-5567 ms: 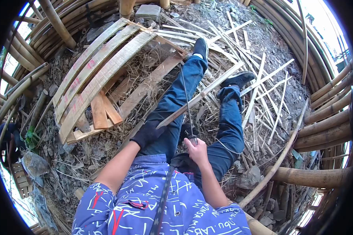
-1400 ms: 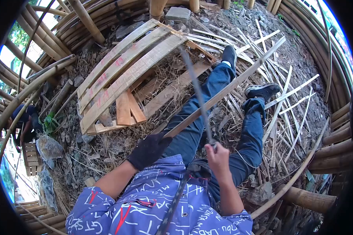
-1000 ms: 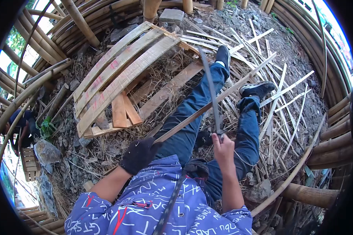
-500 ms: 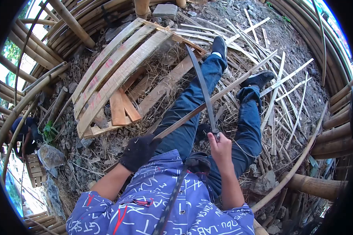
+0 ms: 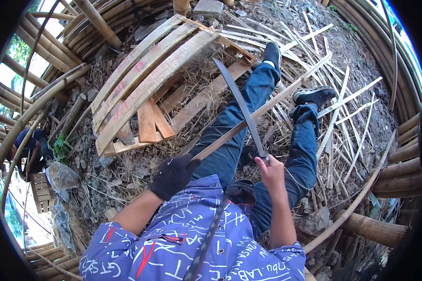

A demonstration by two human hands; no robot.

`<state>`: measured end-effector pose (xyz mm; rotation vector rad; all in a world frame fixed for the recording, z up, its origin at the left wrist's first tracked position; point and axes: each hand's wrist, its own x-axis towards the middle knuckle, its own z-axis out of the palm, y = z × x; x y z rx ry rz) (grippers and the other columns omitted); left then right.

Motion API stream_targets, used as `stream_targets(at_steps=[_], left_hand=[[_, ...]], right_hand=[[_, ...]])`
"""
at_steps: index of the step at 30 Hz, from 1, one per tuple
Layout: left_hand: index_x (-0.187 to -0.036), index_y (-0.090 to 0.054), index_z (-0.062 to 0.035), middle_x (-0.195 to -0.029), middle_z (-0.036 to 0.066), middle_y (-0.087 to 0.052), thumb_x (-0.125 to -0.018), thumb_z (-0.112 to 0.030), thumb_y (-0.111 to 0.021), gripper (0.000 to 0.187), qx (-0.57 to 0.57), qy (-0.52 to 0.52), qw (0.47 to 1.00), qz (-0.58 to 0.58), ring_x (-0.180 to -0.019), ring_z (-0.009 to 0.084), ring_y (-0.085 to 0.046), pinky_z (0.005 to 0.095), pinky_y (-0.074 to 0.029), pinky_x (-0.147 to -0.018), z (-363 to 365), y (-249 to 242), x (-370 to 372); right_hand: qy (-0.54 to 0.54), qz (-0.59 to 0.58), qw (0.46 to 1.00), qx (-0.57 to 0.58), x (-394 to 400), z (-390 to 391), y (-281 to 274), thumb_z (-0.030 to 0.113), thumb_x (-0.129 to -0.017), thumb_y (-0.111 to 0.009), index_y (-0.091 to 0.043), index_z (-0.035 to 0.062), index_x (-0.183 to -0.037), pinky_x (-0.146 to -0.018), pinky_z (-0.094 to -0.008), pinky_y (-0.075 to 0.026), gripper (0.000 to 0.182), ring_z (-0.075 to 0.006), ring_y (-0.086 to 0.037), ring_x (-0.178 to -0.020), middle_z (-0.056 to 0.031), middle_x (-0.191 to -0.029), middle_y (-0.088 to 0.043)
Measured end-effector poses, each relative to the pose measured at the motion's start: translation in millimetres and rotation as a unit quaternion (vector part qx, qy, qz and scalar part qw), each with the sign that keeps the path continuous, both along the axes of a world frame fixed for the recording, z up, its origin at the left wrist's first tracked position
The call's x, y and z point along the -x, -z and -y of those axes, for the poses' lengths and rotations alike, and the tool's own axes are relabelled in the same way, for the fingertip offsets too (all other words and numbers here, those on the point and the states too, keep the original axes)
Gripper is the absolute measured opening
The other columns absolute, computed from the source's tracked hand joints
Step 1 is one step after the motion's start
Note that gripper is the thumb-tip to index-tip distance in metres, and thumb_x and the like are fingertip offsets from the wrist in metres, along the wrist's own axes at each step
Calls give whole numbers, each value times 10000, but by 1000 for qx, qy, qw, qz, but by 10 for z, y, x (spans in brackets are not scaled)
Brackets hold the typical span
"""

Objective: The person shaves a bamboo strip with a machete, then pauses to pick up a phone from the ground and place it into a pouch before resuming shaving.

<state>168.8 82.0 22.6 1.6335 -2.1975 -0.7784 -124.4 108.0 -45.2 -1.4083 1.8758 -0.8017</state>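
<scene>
My left hand [image 5: 175,176], in a black glove, is closed around the near end of a long bamboo strip [image 5: 293,87]. The strip slants up to the right, over my legs. My bare right hand [image 5: 271,169] grips the handle of a machete [image 5: 241,100]. Its long dark blade points up and to the left and crosses over the strip above my thigh. Whether the edge bites into the strip cannot be made out. A dark thing [image 5: 247,157], partly hidden, lies between my legs beside the machete handle.
A slatted wooden pallet [image 5: 145,77] lies at the left, with loose boards [image 5: 150,122] by it. Many pale split bamboo strips [image 5: 356,96] litter the ground at right. Bamboo poles [image 5: 380,229] surround the spot. Another person [image 5: 30,147] is at far left, beside a crate [image 5: 42,193].
The machete's tip has swung left and slightly down, with the blade still across the strip. Both hands keep their grip. The whole view has shifted a little.
</scene>
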Motion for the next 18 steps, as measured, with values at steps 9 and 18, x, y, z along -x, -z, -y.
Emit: stream_targets(at_steps=[9, 18], left_hand=[[-829, -616, -50, -636, 210, -587, -920, -286, -609, 254, 11, 3, 1000, -17, -596, 404, -603, 468, -455, -508, 92, -109, 55], [-861, -631, -44, -653, 219, -596, -891, -215, -635, 174, 27, 16, 999, -2, -617, 401, -615, 465, -459, -525, 63, -79, 122]], right_hand=[[21, 8, 999, 40, 81, -18, -62, 391, -822, -734, -596, -11, -748, -471, -401, -407, 431, -341, -556, -486, -159, -555, -566], [-16, -19, 999, 26, 6, -99, -186, 397, -822, -731, -622, 8, -787, -522, -415, -442, 406, -393, -597, -576, -181, -593, -587]])
